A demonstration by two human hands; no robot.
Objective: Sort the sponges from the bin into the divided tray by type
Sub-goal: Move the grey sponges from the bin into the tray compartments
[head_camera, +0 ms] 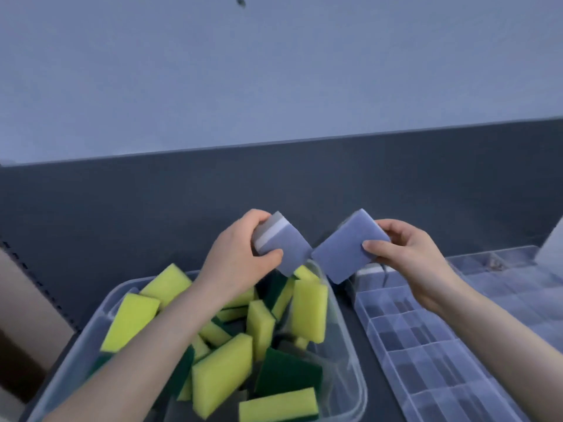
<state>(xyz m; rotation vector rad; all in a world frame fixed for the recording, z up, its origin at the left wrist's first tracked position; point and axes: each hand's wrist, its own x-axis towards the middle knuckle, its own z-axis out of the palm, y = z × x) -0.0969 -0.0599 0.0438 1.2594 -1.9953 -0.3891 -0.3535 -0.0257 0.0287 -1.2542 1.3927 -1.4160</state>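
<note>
Both hands are raised over the bin's far rim. Left hand (240, 257) pinches a layered grey-and-white sponge (291, 242), long axis sloping toward 4 o'clock. Right hand (408, 257) pinches a plain grey sponge (341, 251), a flat slab sloping toward 7 o'clock. I see their corners nearly meeting. The clear plastic bin (356, 360) at 6 o'clock holds jumbled yellow-and-green sponges (309, 309). The clear divided tray (426, 370) is at 4 o'clock and a cardboard box (18, 315) at 9 o'clock.

A plain pale wall (274, 71), one small dark spot (240, 2) near its top, rises behind the dark grey desk (152, 202). A brown cardboard box (27, 315) sits at left. Dim, bluish light.
</note>
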